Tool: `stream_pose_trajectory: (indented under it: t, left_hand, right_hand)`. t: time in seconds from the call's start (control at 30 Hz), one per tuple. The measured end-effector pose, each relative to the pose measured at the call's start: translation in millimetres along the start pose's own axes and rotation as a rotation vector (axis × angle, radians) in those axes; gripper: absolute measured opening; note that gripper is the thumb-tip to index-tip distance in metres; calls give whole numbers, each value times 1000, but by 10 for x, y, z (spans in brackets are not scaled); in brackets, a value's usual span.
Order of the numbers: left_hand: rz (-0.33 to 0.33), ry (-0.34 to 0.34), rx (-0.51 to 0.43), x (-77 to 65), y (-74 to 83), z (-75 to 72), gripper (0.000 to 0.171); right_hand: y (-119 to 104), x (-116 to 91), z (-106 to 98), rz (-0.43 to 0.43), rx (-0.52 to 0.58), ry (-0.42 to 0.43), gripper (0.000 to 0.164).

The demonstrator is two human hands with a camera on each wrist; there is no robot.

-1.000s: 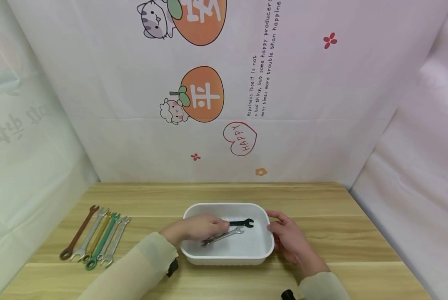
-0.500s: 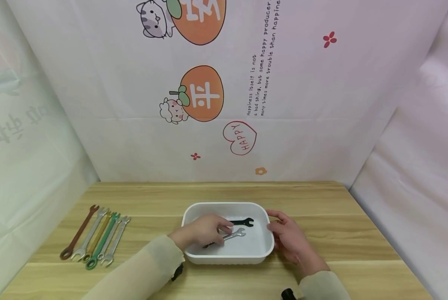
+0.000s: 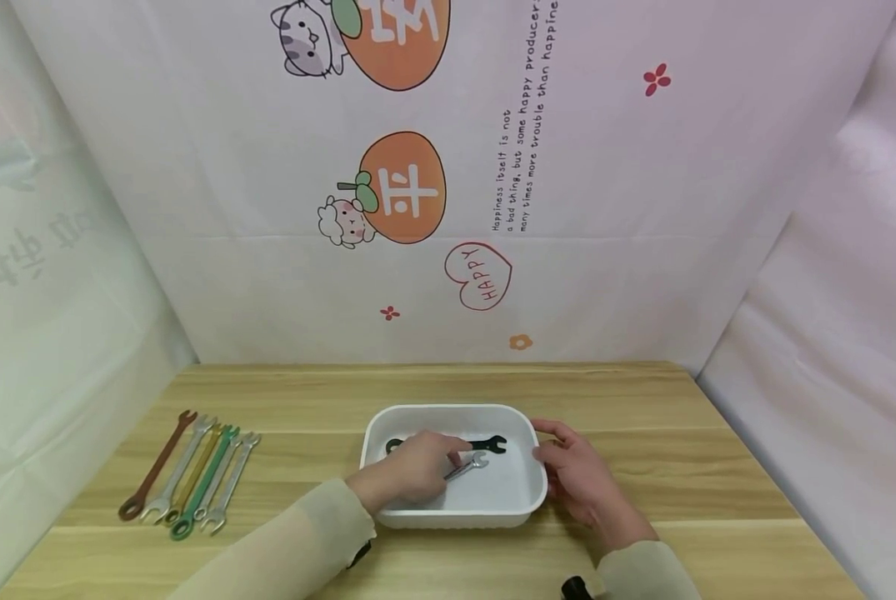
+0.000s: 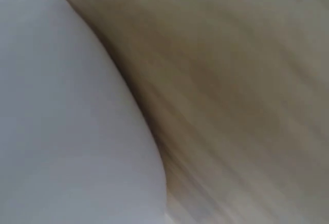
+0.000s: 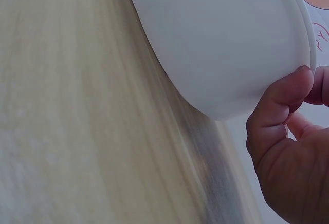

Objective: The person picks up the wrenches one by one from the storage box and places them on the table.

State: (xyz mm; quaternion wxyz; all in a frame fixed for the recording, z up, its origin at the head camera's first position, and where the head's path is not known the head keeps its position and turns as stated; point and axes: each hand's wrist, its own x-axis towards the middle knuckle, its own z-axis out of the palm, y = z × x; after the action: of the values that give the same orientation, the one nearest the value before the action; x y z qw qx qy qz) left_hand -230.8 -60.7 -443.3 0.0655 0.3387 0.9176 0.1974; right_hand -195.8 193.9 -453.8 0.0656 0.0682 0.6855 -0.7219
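A white plastic tray [image 3: 493, 498] stands on the table, holding a black wrench [image 3: 487, 445] and a silver wrench [image 3: 466, 467]. My left hand [image 3: 417, 468] reaches inside and pinches the silver wrench, covering its near half. Its index finger passes over the middle of the black wrench, whose two ends show on either side. At the tray's right end, my right hand [image 3: 578, 479] grips the corner. The right wrist view shows its thumb [image 5: 288, 93] bent against the tray's outer wall [image 5: 221, 39], just below the rim. Only the tray wall [image 4: 67, 121] and tabletop appear in the left wrist view.
At the left of the wooden table [image 3: 643, 417], several wrenches lie side by side, among them a reddish-brown wrench [image 3: 158, 467] and a green wrench [image 3: 203, 487]. A printed white cloth [image 3: 605, 250] hangs behind, with more cloth at both sides.
My left hand has let go of the black wrench and shifted nearer, onto the silver wrench, which has moved slightly. The right hand stays at the tray's corner.
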Motion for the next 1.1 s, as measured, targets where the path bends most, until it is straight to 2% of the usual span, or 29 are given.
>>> stream_pose_trajectory:
  t: [0.3, 0.4, 0.6, 0.8, 0.93, 1.1]
  left_hand:
    - [-140, -28, -160, 22, -3, 22, 64]
    - [-165, -22, -163, 38, -13, 22, 59]
    - [-183, -17, -110, 55, -2, 4, 48]
    - [-178, -43, -137, 58, -3, -37, 45]
    - [-183, -64, -268, 36, -18, -90, 46]
    - [-212, -93, -589, 34, -90, -153, 59]
  right_hand:
    - [-3, 8, 0, 1, -6, -1, 45]
    - [5, 13, -2, 2, -2, 0, 45]
    - [9, 6, -7, 2, -6, -1, 45]
    - [-2, -9, -10, -1, -11, -1, 45]
    - [0, 2, -5, 1, -10, -3, 45]
    - [13, 21, -5, 0, -1, -5, 45]
